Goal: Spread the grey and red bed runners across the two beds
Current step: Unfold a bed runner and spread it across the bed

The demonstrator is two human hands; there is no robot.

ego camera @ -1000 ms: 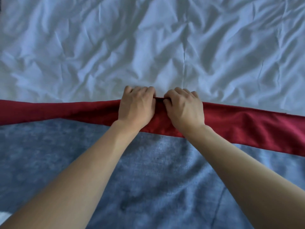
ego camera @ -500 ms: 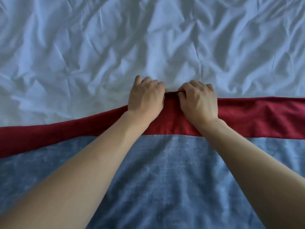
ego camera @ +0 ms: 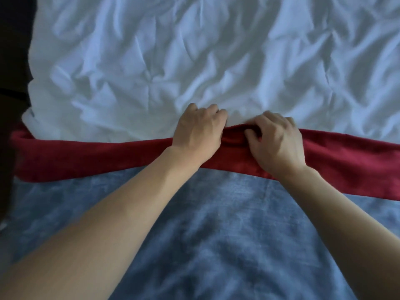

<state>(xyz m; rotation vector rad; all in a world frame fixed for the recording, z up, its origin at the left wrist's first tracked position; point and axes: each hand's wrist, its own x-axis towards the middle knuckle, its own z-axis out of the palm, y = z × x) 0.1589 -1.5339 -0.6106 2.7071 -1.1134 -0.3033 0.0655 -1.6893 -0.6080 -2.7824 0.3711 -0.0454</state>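
Observation:
A red runner [ego camera: 91, 158] lies as a narrow band across the bed from left to right, along the far edge of a wide grey runner [ego camera: 227, 230] that covers the near part. My left hand [ego camera: 198, 133] and my right hand [ego camera: 278, 141] sit side by side at the middle of the red band. Both have fingers curled over its far edge and grip the bunched red cloth between them. My fingertips are hidden under the fold.
A crumpled white sheet [ego camera: 194, 57] covers the bed beyond the red band. The bed's left edge [ego camera: 28, 87] shows, with dark floor beside it, and the red runner's left end hangs over that edge.
The view has swung so that the bed's left edge now shows. Both hands keep their grip on the red runner, and the cloth between them has bunched up more.

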